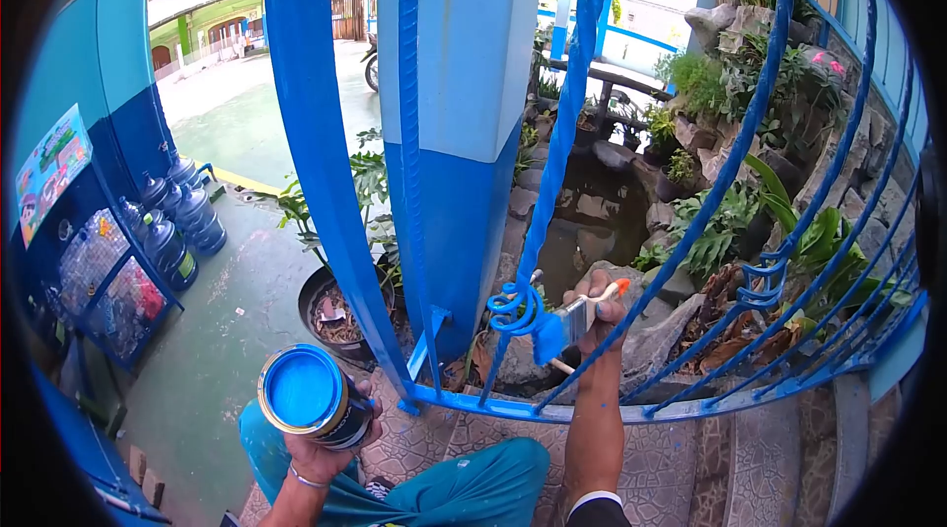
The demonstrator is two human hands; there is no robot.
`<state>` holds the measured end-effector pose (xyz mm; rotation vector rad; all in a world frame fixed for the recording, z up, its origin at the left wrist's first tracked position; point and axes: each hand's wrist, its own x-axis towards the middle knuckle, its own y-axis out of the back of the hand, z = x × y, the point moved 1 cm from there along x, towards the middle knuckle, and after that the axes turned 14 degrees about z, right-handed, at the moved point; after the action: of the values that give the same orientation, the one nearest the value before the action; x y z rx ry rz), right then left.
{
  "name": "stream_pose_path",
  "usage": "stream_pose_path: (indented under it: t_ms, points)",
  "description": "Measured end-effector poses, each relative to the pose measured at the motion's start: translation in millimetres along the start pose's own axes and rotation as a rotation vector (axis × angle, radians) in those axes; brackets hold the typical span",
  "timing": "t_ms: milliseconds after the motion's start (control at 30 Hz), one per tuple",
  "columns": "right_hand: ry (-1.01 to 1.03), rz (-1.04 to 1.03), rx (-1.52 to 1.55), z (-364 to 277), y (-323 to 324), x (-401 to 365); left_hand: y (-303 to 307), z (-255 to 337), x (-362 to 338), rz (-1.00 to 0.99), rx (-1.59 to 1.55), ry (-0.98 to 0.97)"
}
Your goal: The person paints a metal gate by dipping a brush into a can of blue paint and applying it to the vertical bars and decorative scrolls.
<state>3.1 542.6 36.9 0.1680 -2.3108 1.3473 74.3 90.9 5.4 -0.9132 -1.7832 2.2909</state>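
My left hand (330, 456) is wrapped round a dark can of blue paint (302, 387), held tilted above my lap with its open top showing. On the other side of the railing bars, my right hand (600, 313) grips a paintbrush (577, 318) with a pale handle that has an orange end. Blue paint coats the bristles, which are beside the curled scroll (516, 310) on a twisted blue bar (564, 122). Whether the bristles touch the scroll I cannot tell. The bottom rail (582, 413) runs just below.
A blue pillar (444, 221) rises behind the bars. A potted plant (345, 315) stands left of it. Large water bottles (170, 256) and a mesh bin (113, 295) are at the left. Beyond the railing lie a pond (592, 231), rocks and plants. Tiled steps (661, 458) are below.
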Motion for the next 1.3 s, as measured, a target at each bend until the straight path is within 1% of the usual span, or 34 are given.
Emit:
stream_pose_path:
  t_ms: [67,100,200,233,333,467,567,667,700,767,800,833,967,1067,1100,1200,1233,1300]
  points:
    - [-0.018,-0.021,0.020,-5.1,2.3,3.9,0.8,0.7,-0.4,0.009,0.000,-0.001]
    - [0.045,0.089,0.033,-4.3,-4.5,3.9,-0.3,0.8,-0.9,0.005,-0.006,0.003]
    - [0.155,0.308,0.084,-3.1,-8.8,8.8,-0.5,1.1,-3.5,0.017,-0.020,0.014]
    - [0.132,0.224,0.063,-2.6,-12.3,8.5,1.8,2.4,-2.8,0.033,-0.022,0.015]
    - [0.086,0.056,0.023,-1.3,-10.3,8.9,5.3,5.9,-2.9,0.063,0.015,-0.015]
    - [-0.008,-0.007,0.006,-7.5,0.2,9.9,3.6,6.9,-4.1,0.073,-0.021,0.007]
    - [-0.004,0.068,0.074,-9.1,-7.1,14.8,-2.4,5.6,-8.2,0.015,-0.015,0.009]
    - [0.078,0.194,0.025,-4.3,-20.6,14.3,2.2,6.3,-5.7,0.023,0.009,-0.009]
    - [0.081,0.181,-0.001,-3.0,-22.5,11.8,1.4,6.2,-6.0,0.029,-0.009,0.004]
    - [0.091,0.063,-0.105,-5.3,-16.7,4.8,-1.6,5.7,-7.7,0.043,-0.047,0.028]
    - [0.095,0.003,-0.156,-6.4,-16.1,0.7,-3.0,6.0,-8.2,0.017,-0.045,0.033]
    - [0.119,0.052,-0.193,-7.7,-14.8,-8.1,-3.8,6.1,-9.2,-0.006,-0.042,0.040]
    - [0.206,0.044,-0.254,-23.4,2.9,-31.2,-2.3,6.5,-10.7,-0.016,-0.012,0.033]
    - [0.503,0.317,-0.231,-18.6,-1.1,-50.8,2.7,9.7,-8.2,0.017,0.020,0.031]
    - [0.629,0.448,-0.305,-12.1,-30.7,-51.5,1.8,9.3,-7.8,0.011,0.022,0.030]
    - [0.622,0.435,-0.459,-14.2,-10.3,-66.3,1.9,9.2,-10.4,-0.003,0.040,0.025]
    - [0.588,0.397,-0.413,-15.0,-2.1,-65.8,2.8,10.1,-9.1,-0.013,0.053,0.022]
    - [0.496,0.461,-0.409,-13.9,8.8,-59.3,4.1,9.9,-10.0,-0.019,0.052,0.028]
